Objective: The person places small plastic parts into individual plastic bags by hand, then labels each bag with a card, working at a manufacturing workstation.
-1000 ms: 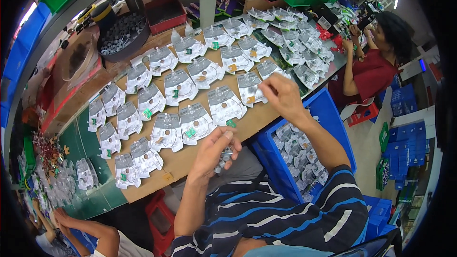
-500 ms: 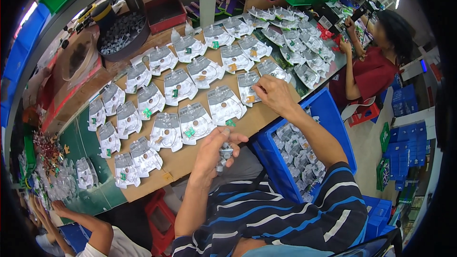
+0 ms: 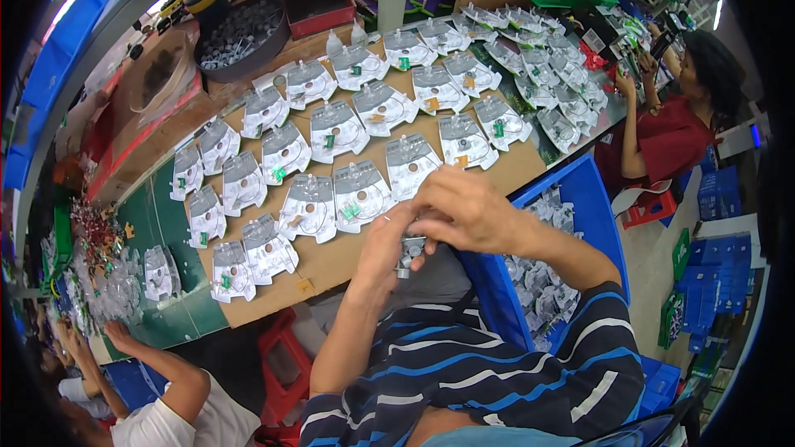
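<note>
My left hand (image 3: 383, 244) is curled around several small grey cylindrical parts (image 3: 405, 263), which show below its fingers in front of my body. My right hand (image 3: 474, 212) meets it from the right, its fingers pinched together at the left hand's fingertips; whatever they grip is hidden. Just beyond both hands lies a grey-and-white fan-shaped plastic housing (image 3: 411, 167), one of several set out in rows on a sheet of brown cardboard (image 3: 327, 271). Many housings carry a small green or orange piece, such as the housing with an orange piece (image 3: 464, 139) to the right.
A dark round tub (image 3: 277, 41) of similar grey parts and a red tray (image 3: 319, 4) stand at the back left. Right of me is a blue bin (image 3: 600, 223) of plastic pieces. Co-workers sit at far right and lower left. More housings (image 3: 551, 74) crowd the far right.
My right hand has drawn back from a housing at the right to my left hand. That housing now shows a green piece. The view has shifted slightly.
</note>
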The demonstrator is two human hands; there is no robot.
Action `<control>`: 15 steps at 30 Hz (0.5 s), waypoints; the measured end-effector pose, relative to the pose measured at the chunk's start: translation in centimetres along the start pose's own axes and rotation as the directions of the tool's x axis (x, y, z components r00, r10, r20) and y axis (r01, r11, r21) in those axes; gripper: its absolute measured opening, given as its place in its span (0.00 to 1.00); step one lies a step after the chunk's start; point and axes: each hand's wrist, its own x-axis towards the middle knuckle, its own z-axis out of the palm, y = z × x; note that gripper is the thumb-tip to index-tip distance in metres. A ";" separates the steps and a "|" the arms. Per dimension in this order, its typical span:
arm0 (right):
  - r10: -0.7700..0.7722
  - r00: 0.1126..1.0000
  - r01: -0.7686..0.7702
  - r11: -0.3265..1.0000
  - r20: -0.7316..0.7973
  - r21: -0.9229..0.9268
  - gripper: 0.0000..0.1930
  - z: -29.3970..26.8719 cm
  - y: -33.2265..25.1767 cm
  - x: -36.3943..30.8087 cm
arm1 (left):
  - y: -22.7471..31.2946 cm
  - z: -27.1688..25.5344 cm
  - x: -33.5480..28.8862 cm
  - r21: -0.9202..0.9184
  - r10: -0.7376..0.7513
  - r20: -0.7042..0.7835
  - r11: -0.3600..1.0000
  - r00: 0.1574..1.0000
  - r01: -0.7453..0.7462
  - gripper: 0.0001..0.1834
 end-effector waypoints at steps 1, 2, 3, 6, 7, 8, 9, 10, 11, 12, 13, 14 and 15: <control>-0.014 1.000 0.014 1.000 0.007 -0.026 0.10 0.3 0.0 -0.1 | -0.3 -0.4 0.2 0.002 0.004 0.002 1.000 1.000 -0.004 0.21; -0.028 1.000 0.028 0.998 0.014 -0.053 0.09 0.5 -0.1 -0.1 | -0.5 -0.9 0.3 -0.024 0.011 0.017 1.000 1.000 -0.010 0.21; -0.005 1.000 0.009 0.991 0.030 -0.131 0.08 0.5 -0.5 0.2 | -0.6 -1.3 0.4 -0.049 0.018 0.034 0.999 0.999 -0.016 0.20; -0.032 0.999 0.029 0.982 -0.013 -0.188 0.06 0.7 0.2 0.3 | -0.4 -1.6 0.7 -0.057 -0.047 -0.021 0.997 0.999 0.045 0.20; -0.033 0.999 0.030 0.981 -0.012 -0.190 0.06 0.5 1.0 0.5 | -0.2 -1.8 0.9 -0.057 -0.045 -0.019 0.997 0.999 0.044 0.20; -0.018 0.997 0.001 0.978 -0.079 -0.209 0.05 -0.1 2.2 1.2 | 0.1 -1.9 1.0 -0.279 -0.098 0.022 0.955 0.995 0.100 0.19; -0.005 0.990 -0.028 0.974 -0.144 -0.224 0.04 -0.8 3.7 1.9 | 0.3 -2.0 1.2 -0.485 -0.140 0.073 0.860 0.987 0.158 0.18; 0.035 0.973 -0.101 0.953 -0.226 -0.285 0.04 -1.4 6.0 2.9 | 0.5 -2.0 1.3 -0.486 -0.138 0.071 0.860 0.988 0.155 0.18; 0.073 0.947 -0.186 0.919 -0.314 -0.347 0.05 -2.3 8.5 3.8 | 0.7 -1.6 1.6 -0.595 -0.173 0.008 0.791 0.985 0.144 0.19; 0.146 0.918 -0.280 0.898 -0.370 -0.340 0.06 -3.0 10.8 4.3 | 0.9 -1.2 1.9 -0.692 -0.215 -0.051 0.712 0.975 0.121 0.19; 0.212 0.881 -0.364 0.874 -0.422 -0.322 0.08 -3.1 12.9 4.8 | 1.3 -0.9 1.9 -0.737 -0.237 -0.076 0.668 0.968 0.106 0.18; 0.208 0.883 -0.362 0.873 -0.422 -0.328 0.08 -2.8 14.6 4.7 | 1.5 -0.9 2.2 -0.738 -0.234 -0.071 0.666 0.970 0.107 0.18; 0.269 0.869 -0.409 0.863 -0.415 -0.297 0.08 -2.6 16.2 4.5 | 1.5 -1.0 2.2 -0.728 -0.197 -0.065 0.680 0.978 0.088 0.18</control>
